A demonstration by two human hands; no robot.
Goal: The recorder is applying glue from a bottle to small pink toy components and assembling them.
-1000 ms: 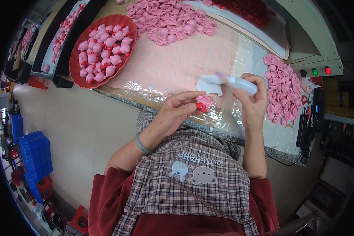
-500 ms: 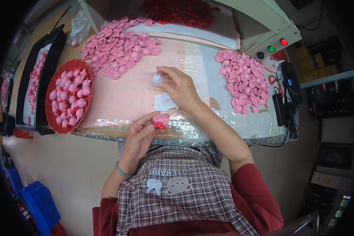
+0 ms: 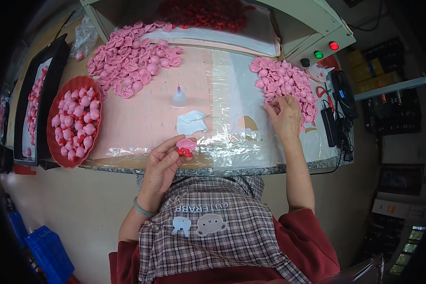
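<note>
Just above the table's front edge, my left hand is closed on a small pink-and-red moulded piece, pink half up and red half below, pinched between thumb and fingers. My right hand is at the near left side of the right-hand pile of pink moulded pieces. Its thumb and index finger come together on a pink piece there, mostly covered by the fingers. A small squeeze bottle with a thin tip stands upright mid-table, and a folded white cloth lies nearer me.
Another heap of pink pieces lies at the back left. A red scalloped bowl holds pink-and-red pieces, beside a black tray. Red pieces sit under the machine housing. Red-handled scissors and black adapters lie right.
My right hand has let go of the squeeze bottle, which now stands on the table, and has moved right to the pink pile. My left hand still holds its piece.
</note>
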